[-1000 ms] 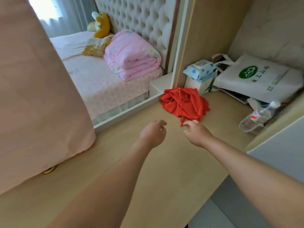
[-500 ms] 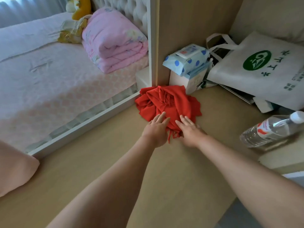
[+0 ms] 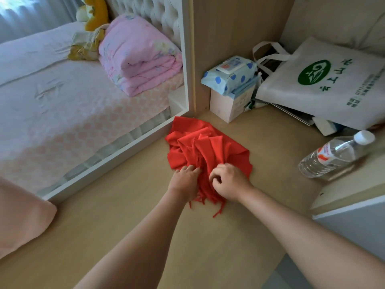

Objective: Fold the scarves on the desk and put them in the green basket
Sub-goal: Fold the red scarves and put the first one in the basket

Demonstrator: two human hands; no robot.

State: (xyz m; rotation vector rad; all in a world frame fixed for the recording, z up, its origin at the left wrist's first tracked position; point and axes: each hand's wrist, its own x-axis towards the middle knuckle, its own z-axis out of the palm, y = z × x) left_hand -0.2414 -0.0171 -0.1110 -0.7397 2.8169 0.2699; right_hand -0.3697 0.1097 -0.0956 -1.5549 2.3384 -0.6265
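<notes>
With my right hand [image 3: 227, 182] pinching the scarf [image 3: 208, 147] and my left hand [image 3: 184, 180] seemingly pressing flat, I risk tangling the fringe [image 3: 208, 201] beneath them.

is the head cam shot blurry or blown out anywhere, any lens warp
Head view: daylight through the curtained window washes out the top left corner; the red scarf, left hand and right hand look reasonably sharp, with only soft shadows on the desk; wide-angle distortion slants the wooden panel.
</notes>
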